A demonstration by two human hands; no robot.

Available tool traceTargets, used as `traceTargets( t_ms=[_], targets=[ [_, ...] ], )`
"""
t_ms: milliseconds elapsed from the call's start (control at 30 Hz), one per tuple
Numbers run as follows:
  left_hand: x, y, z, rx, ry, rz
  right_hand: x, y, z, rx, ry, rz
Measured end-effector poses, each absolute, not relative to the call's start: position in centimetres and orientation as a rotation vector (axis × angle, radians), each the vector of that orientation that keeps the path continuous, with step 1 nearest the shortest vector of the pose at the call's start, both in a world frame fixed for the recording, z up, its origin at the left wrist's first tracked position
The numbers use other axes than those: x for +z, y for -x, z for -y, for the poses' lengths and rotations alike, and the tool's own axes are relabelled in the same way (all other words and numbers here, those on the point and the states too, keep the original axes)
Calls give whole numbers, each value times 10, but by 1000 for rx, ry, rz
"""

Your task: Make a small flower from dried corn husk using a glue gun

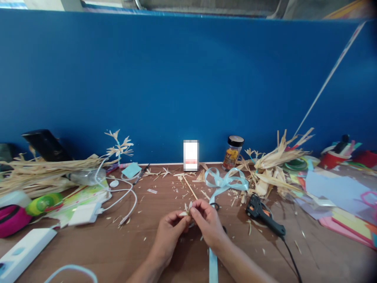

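Two bare hands, left hand (168, 236) and right hand (210, 226), pinch a small, pale, husk-like flower (185, 212) between fingertips above the brown wooden tabletop (118, 251). Shaping petals seems in hand; the next move calls for a light, steady hold.

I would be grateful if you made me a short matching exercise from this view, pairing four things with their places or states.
1. pale petalled piece
2. glue gun
3. jar
4. power strip

A. upright, black-lidded, near the blue panel
B. white, at the picture's lower left
C. at the fingertips of the left hand and right hand
D. black and orange, lying to the right of the hands

Pairs: 1-C, 2-D, 3-A, 4-B
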State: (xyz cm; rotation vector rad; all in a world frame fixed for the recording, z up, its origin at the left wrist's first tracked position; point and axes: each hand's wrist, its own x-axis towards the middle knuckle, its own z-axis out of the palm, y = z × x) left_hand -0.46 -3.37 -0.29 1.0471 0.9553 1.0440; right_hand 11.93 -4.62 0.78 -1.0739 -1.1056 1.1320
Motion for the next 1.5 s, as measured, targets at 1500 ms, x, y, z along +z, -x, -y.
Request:
traceTargets(
  t_ms=[1500],
  targets=[
    [-6, 8, 29, 1058, -993, -1001, 33, -123, 53, 1058, 1169, 1169]
  ],
)
